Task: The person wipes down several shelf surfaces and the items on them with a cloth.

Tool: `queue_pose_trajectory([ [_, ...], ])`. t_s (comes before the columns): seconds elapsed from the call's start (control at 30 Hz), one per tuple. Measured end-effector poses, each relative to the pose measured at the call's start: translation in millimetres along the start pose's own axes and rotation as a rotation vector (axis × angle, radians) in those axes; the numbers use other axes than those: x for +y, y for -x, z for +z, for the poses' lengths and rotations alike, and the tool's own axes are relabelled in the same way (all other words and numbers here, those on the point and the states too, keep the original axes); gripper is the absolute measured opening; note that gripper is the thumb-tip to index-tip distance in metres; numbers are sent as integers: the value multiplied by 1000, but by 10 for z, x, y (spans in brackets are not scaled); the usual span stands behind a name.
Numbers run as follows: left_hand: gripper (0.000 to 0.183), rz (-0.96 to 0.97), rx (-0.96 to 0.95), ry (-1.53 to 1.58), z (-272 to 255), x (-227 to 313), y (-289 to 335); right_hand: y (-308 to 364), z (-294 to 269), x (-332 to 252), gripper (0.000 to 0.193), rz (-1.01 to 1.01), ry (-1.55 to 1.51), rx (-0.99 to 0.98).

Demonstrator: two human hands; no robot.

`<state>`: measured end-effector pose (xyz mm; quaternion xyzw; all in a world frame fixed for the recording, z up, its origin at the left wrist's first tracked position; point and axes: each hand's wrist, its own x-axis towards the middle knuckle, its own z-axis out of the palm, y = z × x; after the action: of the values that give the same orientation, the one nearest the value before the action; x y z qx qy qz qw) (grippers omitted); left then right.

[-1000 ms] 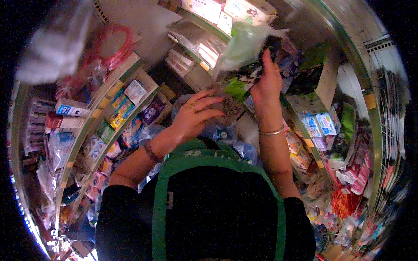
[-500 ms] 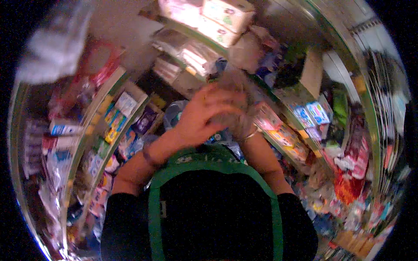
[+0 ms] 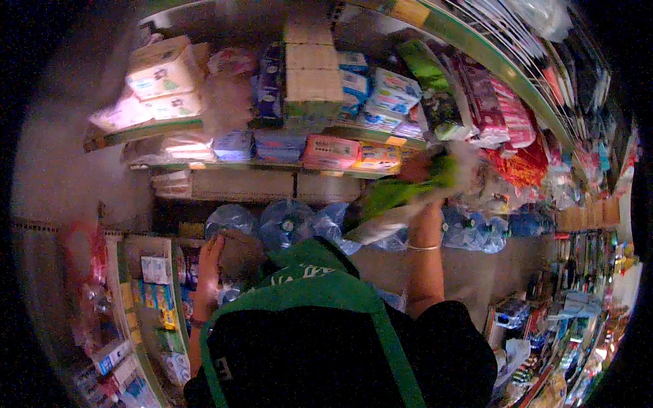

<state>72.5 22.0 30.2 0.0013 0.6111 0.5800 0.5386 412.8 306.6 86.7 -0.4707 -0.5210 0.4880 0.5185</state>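
Observation:
My right hand (image 3: 430, 178) is raised to the right of my chest, beside the shelf edge. It grips a green-and-white soft plastic pack (image 3: 401, 194), smeared by motion, and hides part of it. The pack slants down to the left in front of large blue water bottles (image 3: 286, 224). My left hand (image 3: 211, 262) is low at the left, fingers stretched upward with nothing seen in them. A shelf unit with small boxes (image 3: 156, 292) stands close to its left.
Above my hands, a green-edged shelf holds tissue packs (image 3: 166, 71), a stack of beige packs (image 3: 313, 75), blue-white packs (image 3: 394, 92) and dark green packs (image 3: 445, 112). Pink and orange packs (image 3: 350, 153) lie on the lower shelf. More stocked racks (image 3: 578, 319) stand at the right.
The view has swung to the right, bringing the stocked shelf across the front. My hands, close together before, are now wide apart. The green-and-white pack now shows in my right hand.

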Motion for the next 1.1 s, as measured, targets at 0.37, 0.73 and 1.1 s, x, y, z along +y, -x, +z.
queue_pose_trajectory([
  [0.37, 43, 141, -192, -333, 177, -147, -470, -1123, -1356, -880, 50, -477, -327, 501],
  [0.73, 41, 230, -28, -284, 423, -3, -68, -2173, -1104, -697, 54, -620, -23, 812],
  [1.1, 38, 234, -67, -384, 367, -172, -332, -1416, -978, -831, 63, -906, 1079, 664],
])
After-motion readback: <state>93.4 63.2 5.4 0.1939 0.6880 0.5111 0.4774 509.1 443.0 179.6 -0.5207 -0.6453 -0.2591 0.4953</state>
